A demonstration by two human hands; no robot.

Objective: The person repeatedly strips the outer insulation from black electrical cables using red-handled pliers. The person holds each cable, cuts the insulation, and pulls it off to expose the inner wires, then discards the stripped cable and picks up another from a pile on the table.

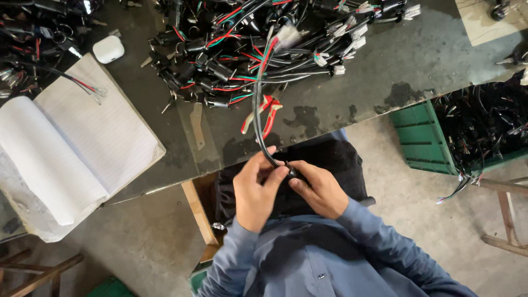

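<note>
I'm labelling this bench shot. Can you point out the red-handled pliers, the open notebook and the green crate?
Red-handled pliers [268,113], head view, on one red handle.
Open notebook [104,132], head view, on the right-hand lined page.
Green crate [421,137], head view, on its ribbed outer wall.

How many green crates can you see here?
1: a green crate stands on the floor at the right, beside the table, full of black wiring. A green patch at the bottom edge may be another.
</note>
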